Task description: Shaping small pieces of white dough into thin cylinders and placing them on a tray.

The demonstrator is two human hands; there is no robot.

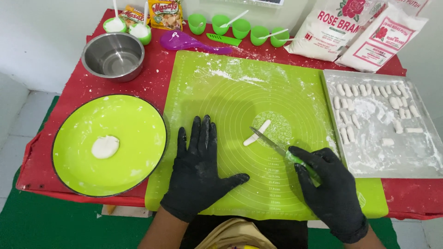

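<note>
Both my hands wear black gloves. My right hand (328,186) grips a green-handled knife (271,143) whose blade lies across a short white dough roll (257,133) near the middle of the lime green baking mat (240,92). My left hand (199,166) rests flat on the mat with fingers spread, just left of the dough roll and holding nothing. Flour dusts the mat's far side.
A metal tray (417,161) with several cut dough pieces sits on the right. A round green plate (134,133) with a dough lump (105,146) lies left. Behind stand a steel bowl (113,56), purple spoon (184,41), green cups (240,27), flour bags (360,32).
</note>
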